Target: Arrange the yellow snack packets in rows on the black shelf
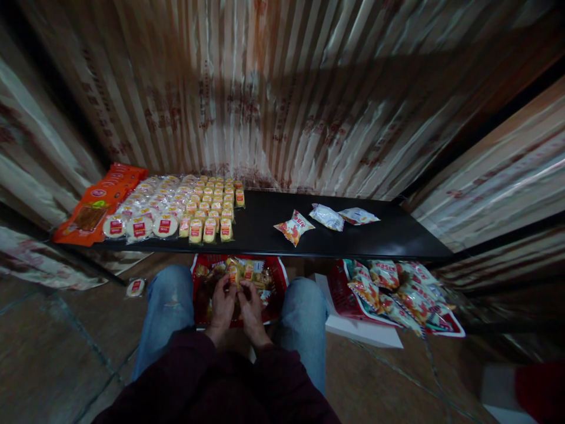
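Note:
My left hand (223,303) and my right hand (251,309) are close together over a red basket (282,274) between my knees. The left fingers are closed on a small yellow wrapped snack cake (233,272). A similar wrapped cake (249,271) is at my right fingertips, which are pinched together on its lower end. More wrapped snacks lie in the basket, partly hidden by my hands. On the black shelf (260,221) just beyond, similar yellow cakes (209,229) stand in rows beside round white wrapped cakes (140,227).
An orange snack bag (95,206) lies at the shelf's left end. Several puffed snack packets (295,227) lie on its right half. Another red basket (346,294) holds bigger packets on the right, by a white board (375,333). One round wrapped cake (135,287) is on the floor.

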Tool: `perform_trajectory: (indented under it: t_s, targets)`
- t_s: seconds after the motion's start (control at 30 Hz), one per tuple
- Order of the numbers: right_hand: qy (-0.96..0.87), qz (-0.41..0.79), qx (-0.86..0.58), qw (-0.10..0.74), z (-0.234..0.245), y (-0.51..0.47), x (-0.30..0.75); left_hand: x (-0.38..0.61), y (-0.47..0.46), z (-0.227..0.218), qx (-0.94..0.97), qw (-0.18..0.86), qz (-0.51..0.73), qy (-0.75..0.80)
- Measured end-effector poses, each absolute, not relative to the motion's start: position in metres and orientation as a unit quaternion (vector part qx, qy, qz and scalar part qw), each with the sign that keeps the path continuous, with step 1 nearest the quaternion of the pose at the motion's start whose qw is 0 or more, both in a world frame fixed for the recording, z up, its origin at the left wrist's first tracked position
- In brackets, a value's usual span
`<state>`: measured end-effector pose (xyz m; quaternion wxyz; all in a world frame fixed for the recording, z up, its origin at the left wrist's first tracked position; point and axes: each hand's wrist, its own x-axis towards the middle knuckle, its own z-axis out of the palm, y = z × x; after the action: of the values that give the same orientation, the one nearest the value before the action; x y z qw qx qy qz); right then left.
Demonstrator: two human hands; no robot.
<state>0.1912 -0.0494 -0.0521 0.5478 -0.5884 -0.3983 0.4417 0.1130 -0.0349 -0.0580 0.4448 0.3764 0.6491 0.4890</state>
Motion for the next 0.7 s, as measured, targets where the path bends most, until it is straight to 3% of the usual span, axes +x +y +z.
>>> perform_trajectory:
  t_s: [0.43, 0.7]
  targets:
    - [-0.376, 0.473, -0.573, 0.554, -0.054, -0.053, 0.19, 0.111, -0.032, -0.047, 0.276, 0.504, 0.502, 0.647]
    - [-0.368, 0.464, -0.583, 0.556, -0.065, -0.053, 0.194, 0.111, -0.031, -0.065, 0.162, 0.584, 0.522, 0.601]
